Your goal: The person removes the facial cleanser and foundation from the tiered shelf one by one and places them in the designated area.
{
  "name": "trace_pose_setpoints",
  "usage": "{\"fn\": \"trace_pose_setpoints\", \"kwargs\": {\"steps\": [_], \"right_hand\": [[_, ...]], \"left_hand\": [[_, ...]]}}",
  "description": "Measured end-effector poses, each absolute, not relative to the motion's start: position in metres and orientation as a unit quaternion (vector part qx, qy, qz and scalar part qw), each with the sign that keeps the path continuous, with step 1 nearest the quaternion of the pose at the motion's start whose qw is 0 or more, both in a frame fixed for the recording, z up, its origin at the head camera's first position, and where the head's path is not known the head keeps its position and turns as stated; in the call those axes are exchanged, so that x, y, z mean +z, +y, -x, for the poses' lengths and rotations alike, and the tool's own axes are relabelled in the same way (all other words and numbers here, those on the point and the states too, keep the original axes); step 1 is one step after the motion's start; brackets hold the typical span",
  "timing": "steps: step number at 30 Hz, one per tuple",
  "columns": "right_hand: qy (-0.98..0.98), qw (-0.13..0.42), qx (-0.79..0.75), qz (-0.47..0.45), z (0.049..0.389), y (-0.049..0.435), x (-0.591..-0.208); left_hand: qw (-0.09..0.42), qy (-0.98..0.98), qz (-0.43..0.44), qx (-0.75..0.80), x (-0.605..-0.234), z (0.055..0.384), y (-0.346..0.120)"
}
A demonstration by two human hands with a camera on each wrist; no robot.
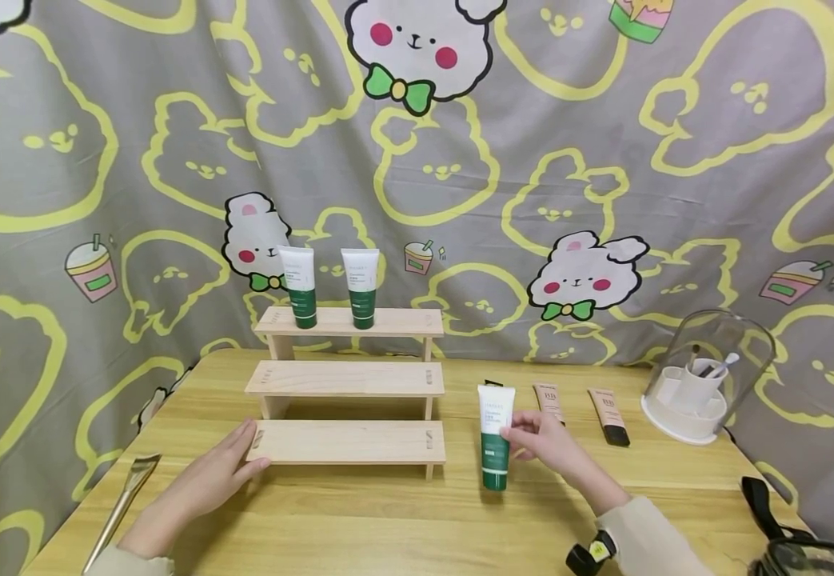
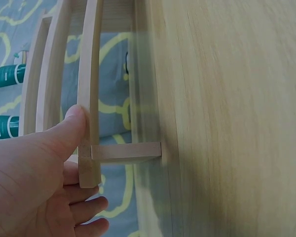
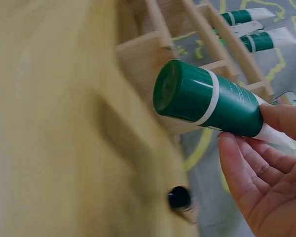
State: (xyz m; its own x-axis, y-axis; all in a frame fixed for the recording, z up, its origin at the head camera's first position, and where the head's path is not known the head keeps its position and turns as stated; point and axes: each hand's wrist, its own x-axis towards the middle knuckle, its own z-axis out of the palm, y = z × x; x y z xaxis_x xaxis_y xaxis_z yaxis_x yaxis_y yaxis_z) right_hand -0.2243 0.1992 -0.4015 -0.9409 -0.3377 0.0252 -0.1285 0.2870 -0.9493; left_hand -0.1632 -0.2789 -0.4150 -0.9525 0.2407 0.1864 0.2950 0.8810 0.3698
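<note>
A three-tier wooden display stand [image 1: 348,442] stands on the table. My left hand [image 1: 208,474] holds the left end of its lowest step, thumb on the front edge [image 2: 89,64] and fingers around the end. In my right hand [image 1: 548,442], thumb and fingers pinch a white and green squeeze tube [image 1: 496,448], upright with its green cap down, to the right of the stand. The right wrist view shows the cap of that tube [image 3: 187,91] tilted towards the camera. Two matching tubes [image 1: 298,290] stand cap down on the top step, left and middle.
Two beige BB cream tubes [image 1: 606,412] with black caps lie behind my right hand. A white brush holder [image 1: 693,396] under a clear dome is at the back right. A metallic brush-like tool [image 1: 120,504] lies at the left edge; black-strapped gear [image 1: 791,544] sits front right.
</note>
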Motion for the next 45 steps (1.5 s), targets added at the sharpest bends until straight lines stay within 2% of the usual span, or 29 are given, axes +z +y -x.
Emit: {"fn": "trace_pose_setpoints", "kwargs": {"steps": [8,24,45], "right_hand": [[0.789,0.147,-0.579,0.140,0.209,0.212,-0.423],[0.774,0.248,-0.567,0.133,0.206,0.223,-0.435],[0.771,0.283,-0.560,0.108,0.209,0.230,-0.441]], "left_hand": [[0.073,-0.968,0.139,-0.197,-0.415,0.162,-0.280],[0.074,-0.968,0.137,-0.196,-0.413,0.160,-0.280],[0.066,-0.968,0.137,-0.200,-0.411,0.161,-0.278]]}}
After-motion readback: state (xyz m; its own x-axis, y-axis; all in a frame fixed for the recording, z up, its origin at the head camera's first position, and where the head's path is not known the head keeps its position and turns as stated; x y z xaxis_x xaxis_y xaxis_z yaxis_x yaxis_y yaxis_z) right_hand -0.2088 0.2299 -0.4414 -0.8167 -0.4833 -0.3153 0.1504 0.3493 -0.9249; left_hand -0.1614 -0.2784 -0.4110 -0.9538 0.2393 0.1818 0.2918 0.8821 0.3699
